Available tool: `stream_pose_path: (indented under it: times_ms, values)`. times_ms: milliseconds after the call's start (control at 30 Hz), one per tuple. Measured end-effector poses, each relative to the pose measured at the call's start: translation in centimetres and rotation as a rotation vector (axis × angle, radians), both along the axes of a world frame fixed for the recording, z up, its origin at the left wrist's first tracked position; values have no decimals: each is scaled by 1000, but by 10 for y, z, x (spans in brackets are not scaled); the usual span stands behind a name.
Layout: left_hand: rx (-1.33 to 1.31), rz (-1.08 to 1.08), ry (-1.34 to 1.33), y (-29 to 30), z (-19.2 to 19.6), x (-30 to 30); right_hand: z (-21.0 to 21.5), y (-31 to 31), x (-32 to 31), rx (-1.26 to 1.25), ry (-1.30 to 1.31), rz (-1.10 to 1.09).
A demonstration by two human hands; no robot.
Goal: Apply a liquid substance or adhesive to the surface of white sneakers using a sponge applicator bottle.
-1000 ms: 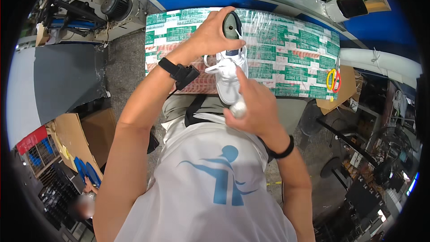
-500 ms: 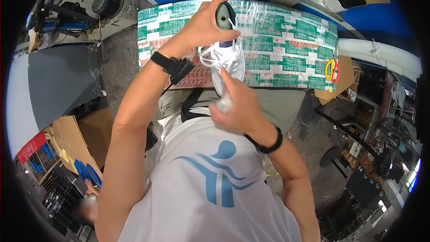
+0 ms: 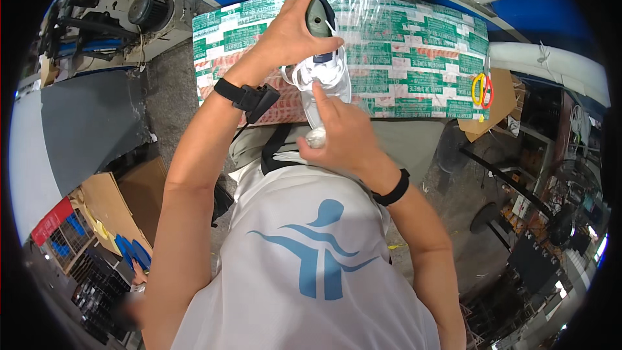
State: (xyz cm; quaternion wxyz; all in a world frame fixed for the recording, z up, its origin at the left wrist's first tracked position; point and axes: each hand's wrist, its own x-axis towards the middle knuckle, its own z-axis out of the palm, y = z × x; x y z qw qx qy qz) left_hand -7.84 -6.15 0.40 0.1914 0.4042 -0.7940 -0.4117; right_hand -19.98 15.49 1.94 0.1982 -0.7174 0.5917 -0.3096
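A white sneaker (image 3: 329, 78) with loose white laces sits on a grey shoe last above the edge of a table (image 3: 414, 45) covered in green-and-white printed tape. My left hand (image 3: 291, 32) grips the heel end and the grey last at the top. My right hand (image 3: 340, 133) holds the toe end near my body, with its index finger stretched up along the upper toward the laces. Both wrists carry black bands.
Scissors with yellow and red handles (image 3: 481, 88) hang at the table's right edge. A grey machine with a motor (image 3: 139, 10) stands at the far left. Cardboard boxes (image 3: 110, 204) and crates lie on the floor to my left. Clutter fills the floor on the right.
The shoe and both hands have shifted a little up and to the left in view. My right index finger has stretched out along the upper.
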Motion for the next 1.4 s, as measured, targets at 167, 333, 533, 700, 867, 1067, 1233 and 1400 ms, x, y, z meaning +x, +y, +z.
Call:
stream_pose_path:
  times_ms: [167, 333, 533, 700, 867, 1067, 1233, 1400]
  values:
    - [24, 3, 1, -6, 6, 12, 18, 24, 3, 95, -180, -21]
    - [1, -18, 40, 4, 3, 3, 27, 36, -36, 168, -226, 32]
    - [37, -15, -1, 5, 7, 0, 6, 5, -49, 11, 100, 18]
    - [34, -28, 9, -1, 3, 9, 24, 29, -50, 77, 95, 85]
    - [82, -58, 98, -18, 3, 22, 33, 16, -42, 99, -40, 29]
    - [711, 347, 568, 23, -27, 85, -43, -13, -31, 215, -7, -286]
    - [992, 642, 658, 92, -28, 88, -7, -14, -8, 368, -325, -63]
    - [540, 618, 433, 35, 5, 91, -54, -52, -61, -60, -5, -68]
